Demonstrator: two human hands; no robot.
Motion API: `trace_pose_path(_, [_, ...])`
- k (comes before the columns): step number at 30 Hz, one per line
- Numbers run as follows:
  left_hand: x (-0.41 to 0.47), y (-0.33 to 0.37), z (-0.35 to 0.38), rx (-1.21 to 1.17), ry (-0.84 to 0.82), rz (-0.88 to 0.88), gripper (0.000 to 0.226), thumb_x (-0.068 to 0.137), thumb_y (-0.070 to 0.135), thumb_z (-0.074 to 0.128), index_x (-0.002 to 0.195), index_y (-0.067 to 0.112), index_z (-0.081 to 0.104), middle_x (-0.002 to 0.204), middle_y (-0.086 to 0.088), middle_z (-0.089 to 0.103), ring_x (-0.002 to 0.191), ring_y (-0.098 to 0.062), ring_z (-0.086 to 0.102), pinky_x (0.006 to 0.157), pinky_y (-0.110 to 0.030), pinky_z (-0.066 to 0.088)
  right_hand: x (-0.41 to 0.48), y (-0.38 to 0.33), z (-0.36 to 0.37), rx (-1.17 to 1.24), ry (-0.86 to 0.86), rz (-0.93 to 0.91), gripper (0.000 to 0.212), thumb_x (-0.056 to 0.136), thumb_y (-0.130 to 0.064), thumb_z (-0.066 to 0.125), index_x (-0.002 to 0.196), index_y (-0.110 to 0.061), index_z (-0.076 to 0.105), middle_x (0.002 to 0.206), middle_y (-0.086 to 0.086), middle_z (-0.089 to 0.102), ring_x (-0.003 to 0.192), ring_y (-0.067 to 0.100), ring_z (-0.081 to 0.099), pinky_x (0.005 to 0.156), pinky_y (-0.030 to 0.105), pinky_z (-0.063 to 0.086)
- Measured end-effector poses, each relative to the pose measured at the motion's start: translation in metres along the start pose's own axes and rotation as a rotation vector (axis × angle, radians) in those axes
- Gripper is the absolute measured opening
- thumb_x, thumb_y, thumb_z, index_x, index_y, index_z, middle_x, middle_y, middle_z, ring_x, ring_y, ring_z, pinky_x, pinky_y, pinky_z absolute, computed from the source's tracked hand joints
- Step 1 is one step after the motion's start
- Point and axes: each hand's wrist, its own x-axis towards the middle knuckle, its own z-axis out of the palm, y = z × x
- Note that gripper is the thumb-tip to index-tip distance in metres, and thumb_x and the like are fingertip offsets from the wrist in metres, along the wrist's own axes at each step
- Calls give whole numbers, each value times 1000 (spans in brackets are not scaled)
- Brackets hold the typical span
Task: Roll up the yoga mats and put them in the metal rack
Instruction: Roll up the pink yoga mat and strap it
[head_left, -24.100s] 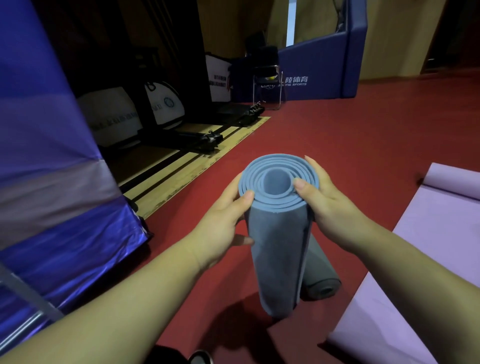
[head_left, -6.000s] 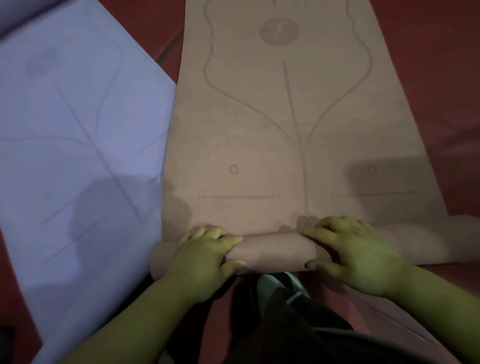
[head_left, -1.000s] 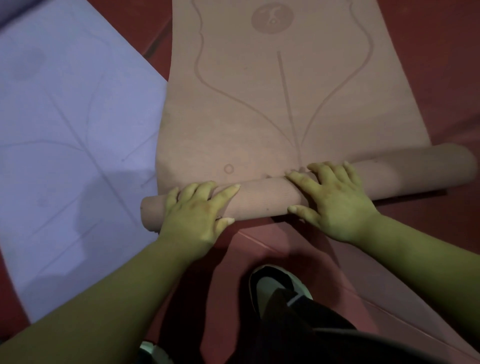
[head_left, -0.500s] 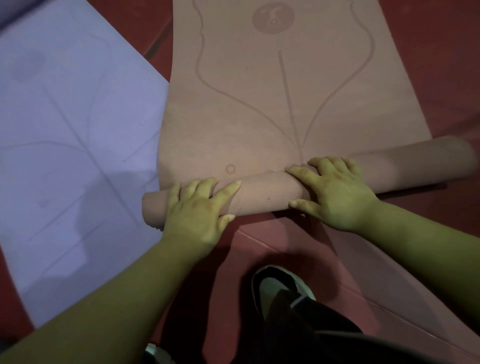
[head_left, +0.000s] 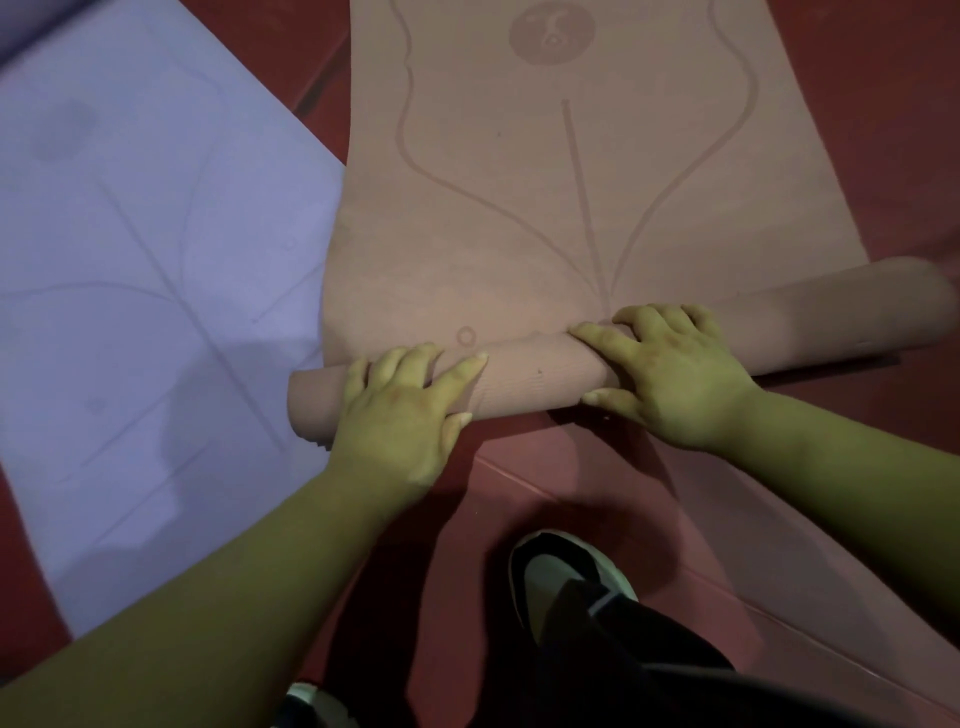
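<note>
A pink yoga mat (head_left: 545, 208) with line markings lies flat on the red floor, its near end wound into a roll (head_left: 530, 376) that runs across the view and is tilted up to the right. My left hand (head_left: 400, 415) presses on the roll near its left end, fingers spread over the top. My right hand (head_left: 670, 369) presses on the roll's middle, its fingers reaching over the top and its thumb low on the near side. A purple yoga mat (head_left: 130, 260) lies unrolled at the left, and the roll's left end sits over its edge. The metal rack is out of view.
My shoe (head_left: 566, 577) and a dark trouser leg stand on the red floor (head_left: 519, 493) just behind the roll. A second shoe tip (head_left: 306, 701) shows at the bottom edge. A pale strip of floor (head_left: 779, 571) runs along the lower right.
The pink roll has moved a little farther away from me over the last second and has taken up more of the flat mat. Both hands have stayed on top of it.
</note>
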Motion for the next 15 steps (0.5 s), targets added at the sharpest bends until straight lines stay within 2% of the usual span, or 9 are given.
trace_pose_path(3, [5,-2,-2,-24,-42,-24,66,90,57,58,151,45,37,146,-5,51,132,-31,47,110,-60,32,5,1,-4,3,-34,4,81,83,-80,33,150,-37,43,128,12,58,117,39,55,103,58,39])
trace_pose_path(7, [17,-11,-7,-121,-92,-52,69,90,57,62,151,53,31,150,3,48,138,-24,41,113,-48,24,4,-2,-5,-18,-4,-26,78,84,-77,38,153,-39,34,138,16,53,124,42,51,105,63,36])
trace_pose_path(10, [24,-16,-11,-148,-118,-44,70,90,58,63,151,55,29,147,8,48,136,-20,40,111,-41,25,2,-8,-2,-55,18,-42,77,83,-73,41,153,-42,31,140,15,52,125,41,50,105,68,32])
trace_pose_path(12, [25,-14,-14,-151,-99,-33,70,88,56,66,150,52,34,142,7,51,133,-21,43,109,-42,28,4,-8,-2,-46,16,-34,74,84,-73,41,152,-44,31,138,14,54,121,39,52,105,68,32])
trace_pose_path(15, [20,-10,-13,-138,-2,-6,68,80,46,78,143,37,53,133,-1,60,123,-30,54,103,-49,38,10,-3,-4,-32,-21,-39,72,86,-75,38,151,-45,31,135,11,55,118,37,54,102,66,34])
